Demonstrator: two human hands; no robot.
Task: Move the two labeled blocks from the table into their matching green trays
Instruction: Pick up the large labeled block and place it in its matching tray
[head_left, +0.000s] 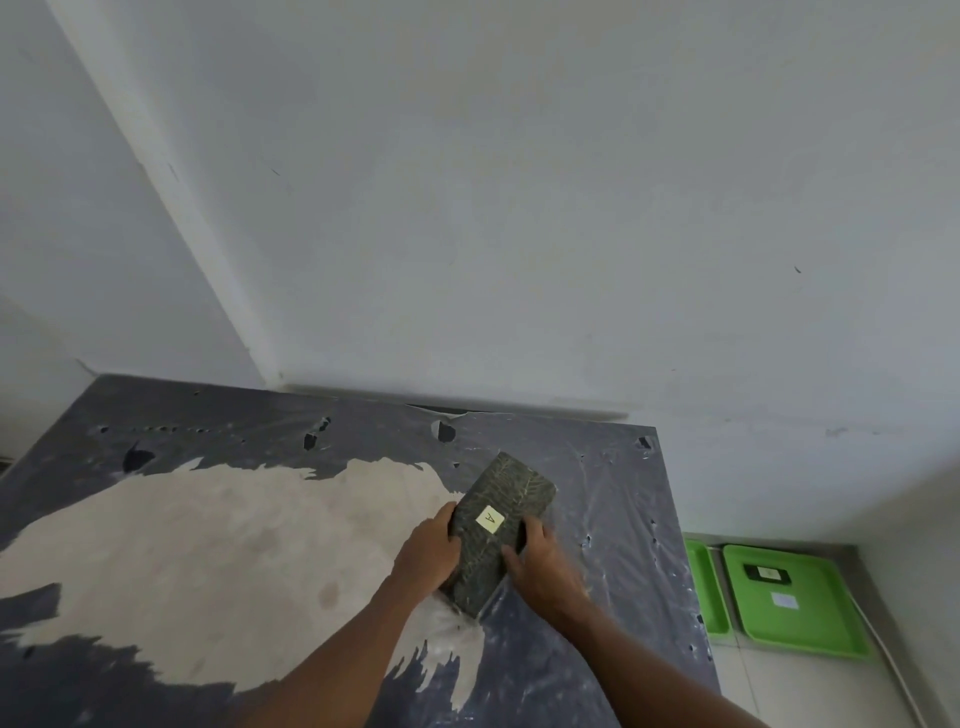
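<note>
The dark speckled block (500, 530) with a pale "A" label lies flat and angled on the table — well apart from two green trays (795, 603) on the floor, the nearer tray holding a small dark block (768, 574).

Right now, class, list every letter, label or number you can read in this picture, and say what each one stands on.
"A": handwritten on a pale yellow sticker on the dark block, which both hands grip.
Dark tag with a white patch in the right green tray: too small to read.
Pale label in the same tray: too blurred to read.
</note>
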